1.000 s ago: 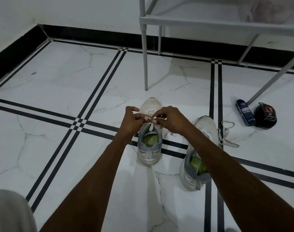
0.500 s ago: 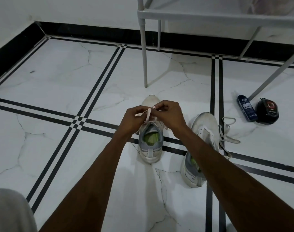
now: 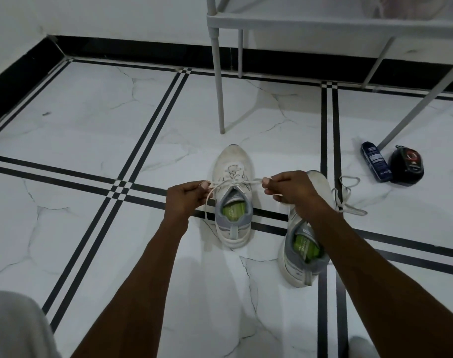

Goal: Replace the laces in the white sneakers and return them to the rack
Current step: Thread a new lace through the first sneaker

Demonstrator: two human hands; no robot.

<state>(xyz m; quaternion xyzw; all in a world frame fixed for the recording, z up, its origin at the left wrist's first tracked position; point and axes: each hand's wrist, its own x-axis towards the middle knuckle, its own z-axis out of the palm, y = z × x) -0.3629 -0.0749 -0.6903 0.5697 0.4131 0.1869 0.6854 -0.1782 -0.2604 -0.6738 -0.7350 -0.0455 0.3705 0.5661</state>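
Sneakers, two of them, stand on the white marble floor (image 3: 91, 120) in the head view, toes toward the wall. The left sneaker (image 3: 232, 200) sits between the hands, its green insole showing through the grey collar. A white lace (image 3: 234, 182) runs taut across its top eyelets, stretched sideways. The left hand (image 3: 186, 196) pinches one end of that lace between thumb and fingers, fingers curled. The right hand (image 3: 290, 188) pinches the other end the same way, just right of the shoe. Both forearms reach in from the bottom edge. The right sneaker (image 3: 304, 249) stands beside the first, partly hidden by the right wrist and forearm. A loose lace (image 3: 347, 196) lies curled on the floor, touching that shoe's far side. The white rack (image 3: 272, 20) stands beyond the shoes, its legs on the floor. Near one leg lie a dark blue bottle (image 3: 375, 165) and, just beside it, a round black tin (image 3: 406, 166). Pale cloth (image 3: 13, 329) fills the lower left corner.
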